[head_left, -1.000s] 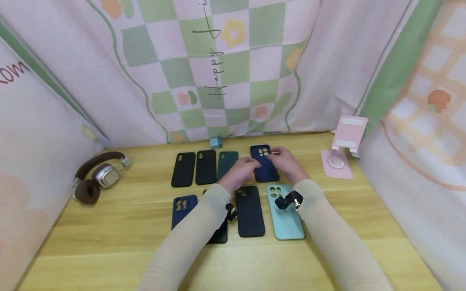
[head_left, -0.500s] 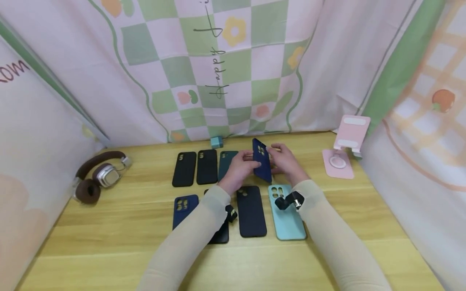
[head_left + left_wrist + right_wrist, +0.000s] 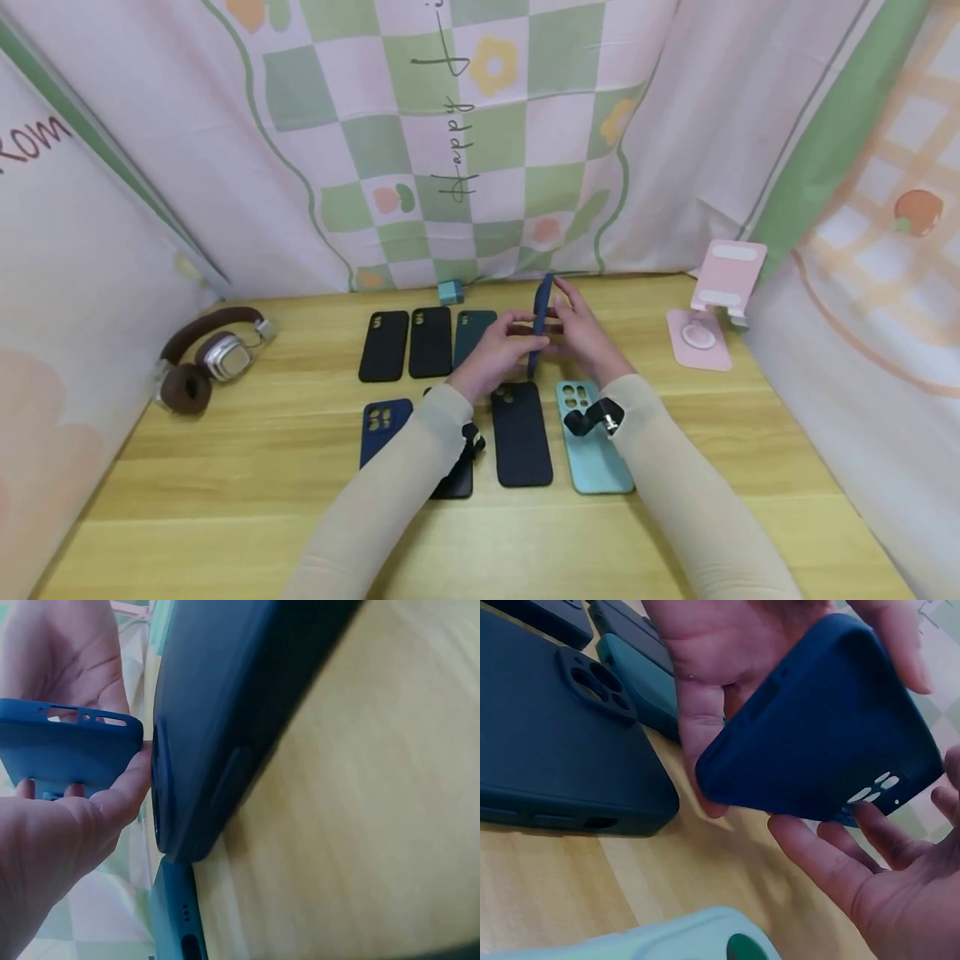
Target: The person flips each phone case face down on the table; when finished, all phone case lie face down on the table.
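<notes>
My left hand (image 3: 504, 342) grips a navy blue phone case (image 3: 541, 323) and holds it up on edge above the back row of cases. In the left wrist view its thumb and fingers pinch the navy case (image 3: 67, 754). My right hand (image 3: 581, 327) lies against the case's right face with fairly straight fingers. In the right wrist view the navy case (image 3: 817, 742) sits in the left hand (image 3: 705, 667), with the right fingers (image 3: 832, 859) spread just under its bottom edge.
On the wooden table (image 3: 225, 467) lie two black cases (image 3: 384, 346), a dark green case (image 3: 471, 332), a blue case (image 3: 378, 419), a dark navy case (image 3: 521, 433) and a light teal case (image 3: 592, 454). Headphones (image 3: 206, 358) sit left, a pink phone stand (image 3: 712, 312) right.
The navy case has been lifted off the table and turned from flat to standing on edge between both hands. The other cases have not moved.
</notes>
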### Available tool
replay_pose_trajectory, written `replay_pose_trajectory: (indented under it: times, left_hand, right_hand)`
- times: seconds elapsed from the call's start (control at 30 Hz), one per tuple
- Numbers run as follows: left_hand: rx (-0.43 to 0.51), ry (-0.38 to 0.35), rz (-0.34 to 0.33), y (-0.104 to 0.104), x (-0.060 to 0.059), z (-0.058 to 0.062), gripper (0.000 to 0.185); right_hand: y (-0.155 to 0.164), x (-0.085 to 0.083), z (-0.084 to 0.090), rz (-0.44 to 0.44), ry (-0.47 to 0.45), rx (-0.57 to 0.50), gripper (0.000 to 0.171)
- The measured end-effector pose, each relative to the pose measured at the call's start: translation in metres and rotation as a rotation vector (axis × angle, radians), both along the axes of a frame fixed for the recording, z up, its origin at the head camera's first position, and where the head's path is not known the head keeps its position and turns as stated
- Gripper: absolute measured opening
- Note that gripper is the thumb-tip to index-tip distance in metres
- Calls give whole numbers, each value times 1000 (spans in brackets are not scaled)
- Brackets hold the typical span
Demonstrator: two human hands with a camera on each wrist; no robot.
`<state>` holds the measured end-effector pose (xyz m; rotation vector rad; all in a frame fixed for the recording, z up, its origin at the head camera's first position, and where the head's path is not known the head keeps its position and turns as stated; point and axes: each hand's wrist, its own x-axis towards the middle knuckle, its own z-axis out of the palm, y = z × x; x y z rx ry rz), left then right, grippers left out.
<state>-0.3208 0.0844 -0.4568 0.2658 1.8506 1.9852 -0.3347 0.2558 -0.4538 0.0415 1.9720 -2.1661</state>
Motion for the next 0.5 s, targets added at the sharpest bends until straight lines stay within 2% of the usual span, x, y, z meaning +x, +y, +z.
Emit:
replay_pose_trajectory:
  times: [0.13,0.3,0.4,0.5]
  left_hand:
    - [-2,0,-14,-3,0,2,42]
    - [55,-32,-2,-6,-1,5,41]
    - [92,-63,47,-7,-2,10,40]
    - [127,-89,130,-8,-5,13,39]
  right_hand:
    - [-1,2,2,9,22,4,59]
    - [1,3,7,-35,69,47,57]
    - [3,3,10,-80,104,64,50]
    - [3,3,11,-141,136,83,42]
